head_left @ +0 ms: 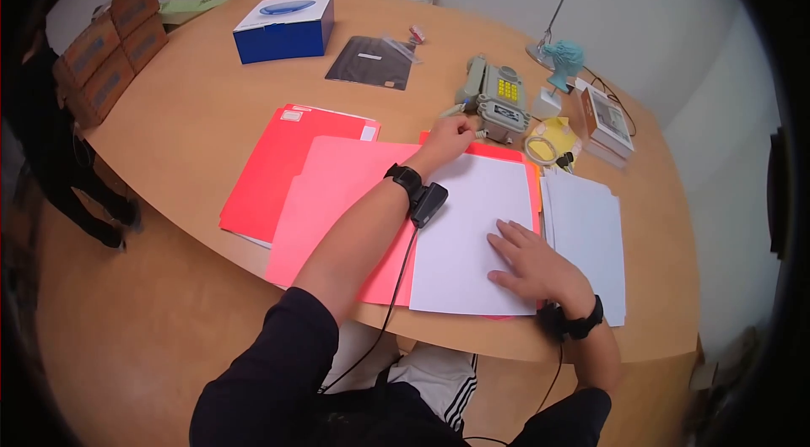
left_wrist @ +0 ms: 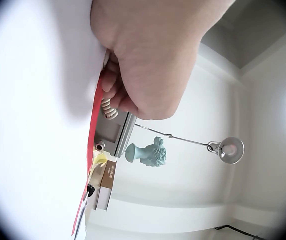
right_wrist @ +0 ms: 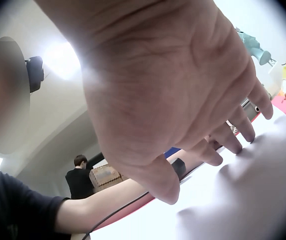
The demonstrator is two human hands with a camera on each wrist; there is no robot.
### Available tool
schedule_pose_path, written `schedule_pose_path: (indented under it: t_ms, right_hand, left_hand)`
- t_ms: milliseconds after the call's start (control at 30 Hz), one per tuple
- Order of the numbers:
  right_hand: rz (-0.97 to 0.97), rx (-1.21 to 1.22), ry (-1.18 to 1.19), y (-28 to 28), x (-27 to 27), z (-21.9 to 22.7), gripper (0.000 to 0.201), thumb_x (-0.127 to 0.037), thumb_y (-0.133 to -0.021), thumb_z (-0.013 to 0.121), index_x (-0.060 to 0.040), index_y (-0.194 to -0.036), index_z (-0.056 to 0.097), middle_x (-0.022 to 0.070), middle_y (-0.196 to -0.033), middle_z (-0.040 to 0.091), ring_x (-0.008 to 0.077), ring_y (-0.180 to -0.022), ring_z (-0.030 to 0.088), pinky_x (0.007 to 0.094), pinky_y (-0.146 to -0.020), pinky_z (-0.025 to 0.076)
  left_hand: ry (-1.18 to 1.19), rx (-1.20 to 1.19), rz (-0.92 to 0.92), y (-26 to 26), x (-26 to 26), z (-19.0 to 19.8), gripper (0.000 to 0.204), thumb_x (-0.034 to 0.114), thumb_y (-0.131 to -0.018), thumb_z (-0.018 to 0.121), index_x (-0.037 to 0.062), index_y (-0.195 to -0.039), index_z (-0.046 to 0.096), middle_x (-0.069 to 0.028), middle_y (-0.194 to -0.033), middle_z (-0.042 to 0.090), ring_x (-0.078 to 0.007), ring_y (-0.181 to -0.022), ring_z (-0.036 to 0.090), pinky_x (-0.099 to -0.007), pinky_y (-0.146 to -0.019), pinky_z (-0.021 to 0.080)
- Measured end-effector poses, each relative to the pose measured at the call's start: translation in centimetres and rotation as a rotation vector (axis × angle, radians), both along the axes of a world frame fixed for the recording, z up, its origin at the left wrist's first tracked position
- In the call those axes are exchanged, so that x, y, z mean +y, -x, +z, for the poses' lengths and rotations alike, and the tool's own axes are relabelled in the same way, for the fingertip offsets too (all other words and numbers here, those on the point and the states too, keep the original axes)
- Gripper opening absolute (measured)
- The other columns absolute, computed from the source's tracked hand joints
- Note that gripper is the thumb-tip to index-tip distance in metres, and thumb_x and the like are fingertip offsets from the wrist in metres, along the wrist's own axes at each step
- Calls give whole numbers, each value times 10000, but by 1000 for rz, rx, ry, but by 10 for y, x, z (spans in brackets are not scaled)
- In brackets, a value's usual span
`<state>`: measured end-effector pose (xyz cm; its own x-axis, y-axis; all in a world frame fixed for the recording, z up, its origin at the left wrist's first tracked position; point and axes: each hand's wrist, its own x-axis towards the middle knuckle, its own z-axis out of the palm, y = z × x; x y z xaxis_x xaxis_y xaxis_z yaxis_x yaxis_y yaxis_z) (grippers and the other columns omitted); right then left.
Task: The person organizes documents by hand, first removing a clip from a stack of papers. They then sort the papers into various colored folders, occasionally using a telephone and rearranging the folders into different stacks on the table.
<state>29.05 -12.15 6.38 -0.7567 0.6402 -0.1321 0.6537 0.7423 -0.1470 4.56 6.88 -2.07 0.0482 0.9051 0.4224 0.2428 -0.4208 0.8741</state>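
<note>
A white sheet of paper [head_left: 472, 236] lies on the right half of an opened pink folder [head_left: 337, 185]. Across the folder reaches my left hand [head_left: 450, 140], its fingers curled at the top edge, close to the telephone [head_left: 498, 97] and its coiled cord [left_wrist: 108, 109]. I cannot tell whether those fingers pinch the paper or folder; the palm side is hidden. Spread fingers of my right hand [head_left: 536, 264] rest on the lower right of the sheet. In the right wrist view, the fingertips [right_wrist: 245, 134] meet the paper, with the thumb apart.
A red folder [head_left: 266, 160] lies at left, white papers [head_left: 582, 236] at right. Behind are a blue-and-white box [head_left: 283, 29], a dark folder [head_left: 371, 63], a teal bust [head_left: 564, 61], books [head_left: 603, 122] and a yellow item [head_left: 557, 133]. Another person [head_left: 51, 126] stands at far left.
</note>
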Motion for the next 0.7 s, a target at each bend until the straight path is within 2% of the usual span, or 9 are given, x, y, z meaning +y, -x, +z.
schedule_pose_path:
  t_ms: [200,233,267,400,467,500,567,600,700]
  right_hand:
    - [-24,81,45,-8,2,-13,626,-366,-922,586,-51,-1448,458,232,-1531,370,411,-1406,349,467,-1160,280]
    - [-25,89,31,-8,1,-15,626,-366,-922,586,-51,-1448,458,232,-1531,370,411,-1406,349,467,-1160,280]
    - [-50,100,41,-7,-1,-17,623,-366,-923,585,-60,-1450,459,226,-1532,371,406,-1407,348,473,-1162,274]
    - [-45,167,44,-10,-2,-21,614,-366,-923,581,-78,-1453,465,215,-1534,374,400,-1409,348,489,-1168,250]
    - [-52,165,26,-10,-1,-22,612,-382,-921,578,-95,-1451,470,194,-1537,380,395,-1415,344,492,-1167,248]
    - [-76,156,14,-11,-3,-24,609,-398,-919,574,-112,-1448,476,172,-1541,385,389,-1420,340,494,-1167,246]
    - [-98,173,22,-10,-8,-24,600,-397,-920,572,-114,-1441,487,164,-1543,384,383,-1424,336,495,-1171,236]
    - [-129,185,24,-9,-9,-23,591,-396,-920,571,-115,-1434,497,156,-1546,383,377,-1427,331,496,-1174,226]
    - [-95,286,-44,-16,-6,-32,510,-342,-898,611,-94,-1342,581,161,-1481,469,363,-1375,417,476,-1144,295]
  left_hand:
    - [-48,-124,32,-6,-2,27,156,140,-837,608,-2,-853,669,-63,-694,647,-121,-646,598,-289,-603,478]
    - [-32,-132,-50,-9,-4,35,158,139,-836,605,-3,-858,670,-64,-694,649,-120,-646,598,-288,-605,481]
    - [-17,-142,-128,-11,-10,47,160,138,-835,603,-3,-862,672,-65,-694,650,-119,-646,599,-287,-608,483]
    - [-126,-41,-172,-27,-59,117,172,137,-834,588,-7,-872,675,-86,-714,658,-135,-653,604,-296,-620,493]
    - [-256,195,-270,-30,-85,144,161,113,-859,601,-9,-936,672,-96,-807,692,-179,-733,662,-322,-640,511]
    - [-247,201,-260,-29,-97,153,161,113,-859,601,-9,-936,672,-96,-807,692,-179,-733,662,-322,-640,511]
    - [-174,638,-354,-24,-117,167,207,167,-864,610,2,-961,687,-126,-842,710,-255,-784,676,-357,-705,524]
    - [-161,776,-391,-17,-128,167,266,247,-887,604,29,-1015,690,-129,-935,718,-298,-866,676,-391,-782,527]
    - [55,1244,-395,15,-163,157,366,352,-913,581,79,-1148,650,-106,-1093,698,-304,-998,658,-431,-865,511]
